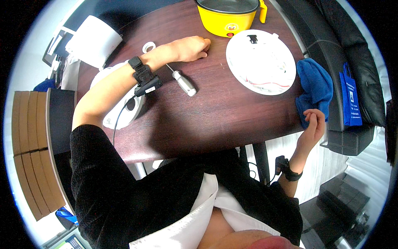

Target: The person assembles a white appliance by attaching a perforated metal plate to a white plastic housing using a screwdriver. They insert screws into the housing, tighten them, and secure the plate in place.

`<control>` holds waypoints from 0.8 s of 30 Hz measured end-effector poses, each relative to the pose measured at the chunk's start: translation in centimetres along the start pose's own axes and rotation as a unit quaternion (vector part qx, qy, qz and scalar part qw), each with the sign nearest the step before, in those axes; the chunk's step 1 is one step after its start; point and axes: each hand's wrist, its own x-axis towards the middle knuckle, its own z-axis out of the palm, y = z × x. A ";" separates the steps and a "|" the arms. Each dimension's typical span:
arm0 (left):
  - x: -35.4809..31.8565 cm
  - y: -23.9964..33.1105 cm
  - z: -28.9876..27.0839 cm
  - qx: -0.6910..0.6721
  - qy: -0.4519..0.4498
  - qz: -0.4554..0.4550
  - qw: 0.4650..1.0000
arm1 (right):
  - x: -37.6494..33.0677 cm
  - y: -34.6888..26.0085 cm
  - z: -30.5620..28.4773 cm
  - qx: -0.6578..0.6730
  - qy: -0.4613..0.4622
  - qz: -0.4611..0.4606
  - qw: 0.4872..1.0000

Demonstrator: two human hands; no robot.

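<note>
My left hand [192,48] is closed and rests over the tabletop, just left of the white disc and below the yellow pot [227,20]; anything inside its fingers is hidden. Beneath that wrist lies a screwdriver [183,84] with a grey handle, its shaft partly covered. The round white disc [259,68] carries thin coloured wires and a small black piece. At the table's right edge my right hand [314,123] has loosely bent, parted fingers. It overlaps the lower end of a crumpled blue cloth [315,81]; I see no firm grip on it.
A white cylindrical housing [94,41] stands at the back left, near a small white ring [148,47]. White round parts [120,114] lie partly under my left forearm. A black sofa [331,54] with a blue bag [349,97] borders the right side; brown boxes [31,145] stand left.
</note>
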 end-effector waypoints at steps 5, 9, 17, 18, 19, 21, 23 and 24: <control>0.0 2.1 -1.1 -0.104 -0.073 -0.114 0.985 | -0.1 0.2 -0.3 -0.009 0.009 0.009 1.000; -0.1 2.1 -0.3 -0.151 -0.027 -0.136 0.979 | 0.0 0.2 -0.3 0.027 0.017 0.012 0.999; -1.3 2.6 0.1 -0.193 0.032 -0.178 0.964 | 6.0 -4.7 1.0 0.002 -0.088 -0.104 0.991; -1.4 2.3 0.2 -0.203 0.029 -0.174 0.963 | 7.3 -5.5 1.4 -0.007 -0.108 -0.130 0.986; -1.6 1.9 0.2 -0.208 0.036 -0.179 0.961 | 8.8 -6.4 2.1 -0.015 -0.129 -0.155 0.979; -1.9 2.1 0.4 -0.223 0.042 -0.188 0.956 | 12.5 -7.8 4.4 -0.051 -0.181 -0.194 0.963; -1.0 2.8 -0.3 -0.223 0.034 -0.190 0.956 | 16.0 -9.8 7.1 -0.124 -0.246 -0.218 0.936; -0.9 2.7 -0.3 -0.236 0.038 -0.189 0.952 | 17.8 -9.7 9.2 -0.146 -0.270 -0.232 0.923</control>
